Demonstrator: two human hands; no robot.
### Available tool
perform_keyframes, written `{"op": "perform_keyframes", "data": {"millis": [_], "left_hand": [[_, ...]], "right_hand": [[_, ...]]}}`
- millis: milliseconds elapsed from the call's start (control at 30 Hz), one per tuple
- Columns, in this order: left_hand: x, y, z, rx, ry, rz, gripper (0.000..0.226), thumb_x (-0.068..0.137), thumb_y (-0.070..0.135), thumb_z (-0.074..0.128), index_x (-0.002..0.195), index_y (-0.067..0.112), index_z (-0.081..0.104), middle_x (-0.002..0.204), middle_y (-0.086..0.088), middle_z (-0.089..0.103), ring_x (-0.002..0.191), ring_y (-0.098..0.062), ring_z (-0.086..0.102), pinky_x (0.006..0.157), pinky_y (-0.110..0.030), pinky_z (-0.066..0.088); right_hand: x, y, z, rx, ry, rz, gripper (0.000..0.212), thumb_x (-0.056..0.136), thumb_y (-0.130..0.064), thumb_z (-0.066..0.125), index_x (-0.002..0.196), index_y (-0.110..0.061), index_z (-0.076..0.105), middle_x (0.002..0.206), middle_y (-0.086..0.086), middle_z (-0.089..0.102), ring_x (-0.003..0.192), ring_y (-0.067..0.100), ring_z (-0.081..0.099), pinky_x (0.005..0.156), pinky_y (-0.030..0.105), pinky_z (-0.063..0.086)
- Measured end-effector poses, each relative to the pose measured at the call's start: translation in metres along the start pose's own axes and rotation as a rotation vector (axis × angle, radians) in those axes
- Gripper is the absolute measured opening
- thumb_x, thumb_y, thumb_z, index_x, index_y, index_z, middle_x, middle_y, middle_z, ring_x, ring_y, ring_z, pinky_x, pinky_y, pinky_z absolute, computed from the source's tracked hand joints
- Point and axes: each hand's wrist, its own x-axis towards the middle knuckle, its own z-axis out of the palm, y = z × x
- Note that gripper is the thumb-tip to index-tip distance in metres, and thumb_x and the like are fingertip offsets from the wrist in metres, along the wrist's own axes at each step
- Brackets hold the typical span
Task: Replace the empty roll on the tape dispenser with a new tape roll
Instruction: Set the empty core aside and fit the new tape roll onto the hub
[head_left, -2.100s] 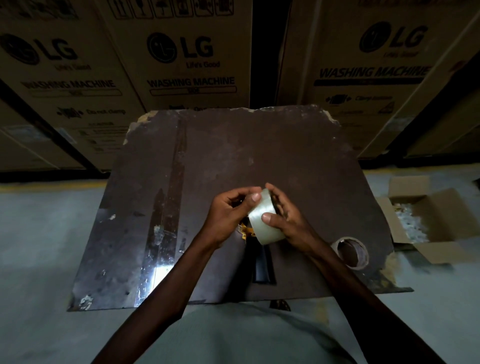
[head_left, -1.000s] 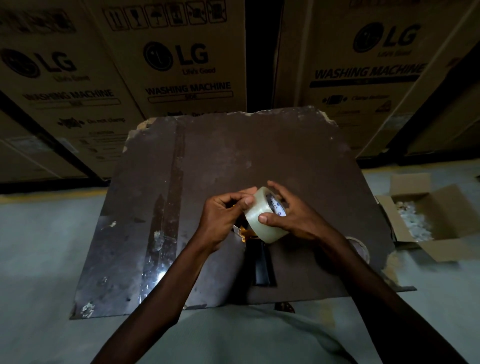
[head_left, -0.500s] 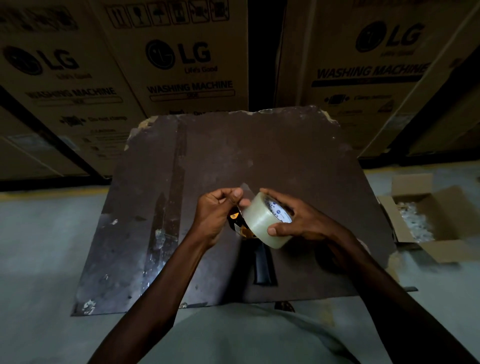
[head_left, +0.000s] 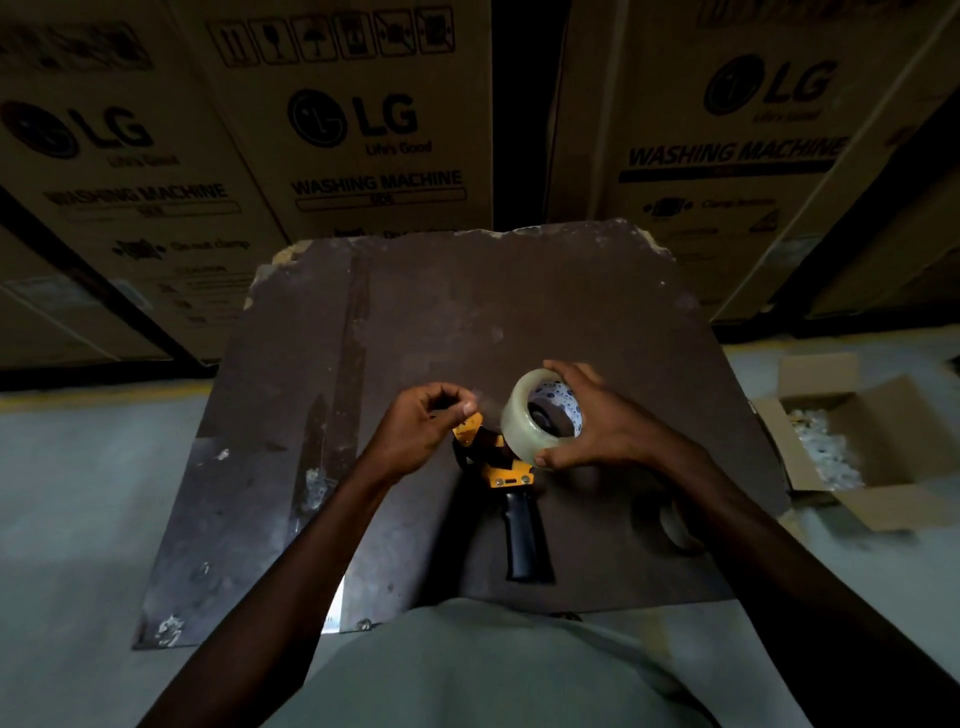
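My right hand grips a new clear tape roll just above the dark table, with the roll's open core facing me. My left hand pinches the loose end of the tape, a thin clear strip stretched from the roll. Below and between both hands lies the tape dispenser, yellow at the head, with its black handle pointing toward me. The empty roll lies on the table to the right, partly hidden by my right forearm.
An open cardboard box with white filling stands on the floor at the right. Large cardboard cartons rise behind the table's far edge. Grey floor lies on both sides.
My right hand has turned the tape roll and moved it right, uncovering the dispenser. My left hand has drawn the tape's end away to the left.
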Motion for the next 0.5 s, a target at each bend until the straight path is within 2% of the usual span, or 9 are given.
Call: {"op": "perform_keyframes", "data": {"millis": [100,167,300,367,500], "left_hand": [[0.005,-0.004,0.002,0.157,-0.001,0.02,0.004,0.091,0.004,0.066,0.094,0.004,0.068,0.085,0.002,0.071,0.071,0.003,0.066,0.068,-0.012,0.052],[0.009,-0.009,0.004,0.229,0.021,0.024,0.004,0.091,0.003,0.066,0.094,0.004,0.067,0.085,0.005,0.069,0.069,0.007,0.067,0.064,-0.01,0.051],[0.014,-0.022,0.007,0.289,0.077,0.012,0.006,0.089,0.005,0.068,0.088,0.011,0.067,0.079,0.001,0.071,0.064,-0.002,0.067,0.062,-0.018,0.054],[0.016,-0.031,0.006,0.32,0.081,-0.006,0.005,0.087,0.014,0.072,0.086,0.014,0.067,0.079,-0.002,0.074,0.068,-0.012,0.07,0.067,-0.027,0.055],[0.02,-0.048,0.001,0.354,0.087,-0.041,0.018,0.074,0.046,0.068,0.078,0.028,0.065,0.082,0.004,0.075,0.079,-0.013,0.071,0.073,-0.03,0.053]], "right_hand": [[0.012,0.004,0.003,-0.096,0.013,0.012,0.125,0.056,-0.053,0.089,0.156,-0.03,0.018,0.156,-0.004,0.025,0.136,0.017,0.042,0.111,0.037,0.041],[0.02,0.007,0.007,-0.158,0.027,0.015,0.125,0.058,-0.054,0.088,0.157,-0.028,0.016,0.155,-0.001,0.025,0.136,0.02,0.042,0.11,0.037,0.042],[0.036,0.016,0.019,-0.214,0.034,0.036,0.132,0.052,-0.062,0.084,0.157,-0.028,0.012,0.155,0.0,0.025,0.139,0.023,0.039,0.109,0.042,0.043],[0.041,0.018,0.025,-0.223,0.03,0.04,0.13,0.053,-0.06,0.084,0.157,-0.028,0.013,0.156,0.0,0.026,0.139,0.023,0.039,0.108,0.041,0.044],[0.048,0.024,0.038,-0.254,0.02,0.042,0.127,0.057,-0.059,0.084,0.157,-0.028,0.012,0.157,0.0,0.025,0.138,0.026,0.039,0.107,0.041,0.044]]}}
